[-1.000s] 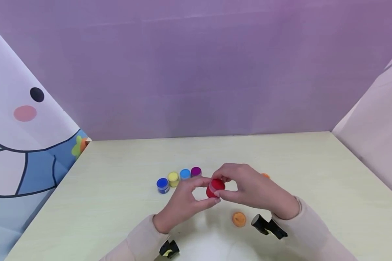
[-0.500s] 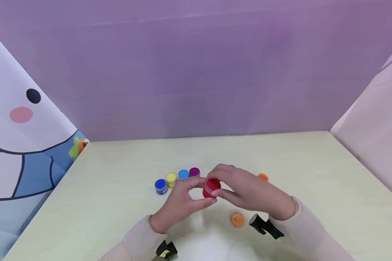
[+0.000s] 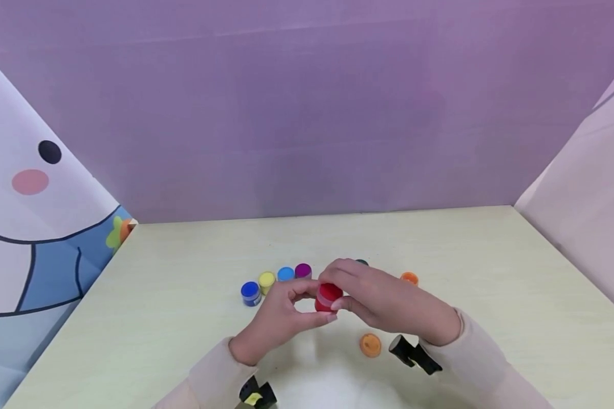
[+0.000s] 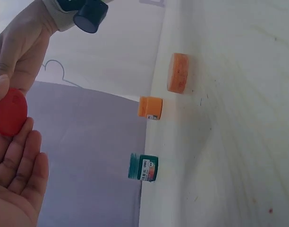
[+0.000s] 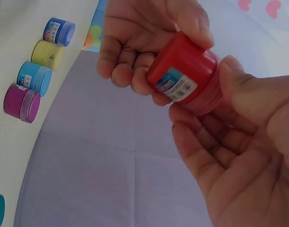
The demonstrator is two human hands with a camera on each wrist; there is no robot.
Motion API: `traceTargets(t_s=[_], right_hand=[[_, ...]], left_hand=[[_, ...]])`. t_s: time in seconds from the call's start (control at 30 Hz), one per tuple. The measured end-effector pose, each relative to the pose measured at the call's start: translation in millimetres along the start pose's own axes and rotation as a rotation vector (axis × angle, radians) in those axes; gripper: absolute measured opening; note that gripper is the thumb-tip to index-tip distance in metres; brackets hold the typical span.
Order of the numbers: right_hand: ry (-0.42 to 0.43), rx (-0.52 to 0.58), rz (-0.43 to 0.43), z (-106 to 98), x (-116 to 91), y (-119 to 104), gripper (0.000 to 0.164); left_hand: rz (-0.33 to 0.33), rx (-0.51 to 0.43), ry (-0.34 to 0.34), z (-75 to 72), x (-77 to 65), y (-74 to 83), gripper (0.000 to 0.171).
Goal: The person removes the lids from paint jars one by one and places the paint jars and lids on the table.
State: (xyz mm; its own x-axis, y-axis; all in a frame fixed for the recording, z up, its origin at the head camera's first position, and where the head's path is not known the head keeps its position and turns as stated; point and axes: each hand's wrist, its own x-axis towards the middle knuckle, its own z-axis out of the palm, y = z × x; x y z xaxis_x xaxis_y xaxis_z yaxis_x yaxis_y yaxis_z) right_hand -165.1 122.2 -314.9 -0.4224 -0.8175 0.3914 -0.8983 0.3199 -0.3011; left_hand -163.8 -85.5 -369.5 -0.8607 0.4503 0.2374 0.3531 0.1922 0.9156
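Observation:
Between both hands, held above the table, is a small red paint jar with a label on its side. My left hand grips its body, with fingers and thumb on opposite sides. My right hand pinches the jar's top end, where a clear ribbed rim shows in the right wrist view. The jar's red bottom also shows in the left wrist view. On the table nearer the body lies a flat orange disc, like a lid.
Left of the hands, blue, yellow, light blue and purple jars stand in a slanting row. An orange jar and a dark green jar stand beyond the right hand. A purple backdrop rises behind the table.
The red jar and both hands have shifted slightly left in the head view, and the jar stands more upright. Part of the dark green jar and more of the orange one now show behind my right hand.

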Motion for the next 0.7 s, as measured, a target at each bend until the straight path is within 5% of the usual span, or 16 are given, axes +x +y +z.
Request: traceTargets(t_s=[0.13, 0.27, 0.53, 0.7], right_hand=[[-0.006, 0.056, -0.057, -2, -1, 4, 0.029], [-0.001, 0.114, -0.027, -3, -1, 3, 0.026], [0.076, 0.077, 0.307, 2, 5, -12, 0.036], [0.12, 0.081, 0.398, 5, 8, -15, 0.029]], left_hand=[[0.016, -0.005, -0.02, -0.8, 0.6, -1.6, 0.034], [0.054, 0.036, -0.018, -0.6, 1.2, -4.1, 0.033], [0.072, 0.116, 0.008, -1.6, 2.0, -9.2, 0.03], [0.06, 0.136, 0.026, -1.6, 1.9, -10.8, 0.032]])
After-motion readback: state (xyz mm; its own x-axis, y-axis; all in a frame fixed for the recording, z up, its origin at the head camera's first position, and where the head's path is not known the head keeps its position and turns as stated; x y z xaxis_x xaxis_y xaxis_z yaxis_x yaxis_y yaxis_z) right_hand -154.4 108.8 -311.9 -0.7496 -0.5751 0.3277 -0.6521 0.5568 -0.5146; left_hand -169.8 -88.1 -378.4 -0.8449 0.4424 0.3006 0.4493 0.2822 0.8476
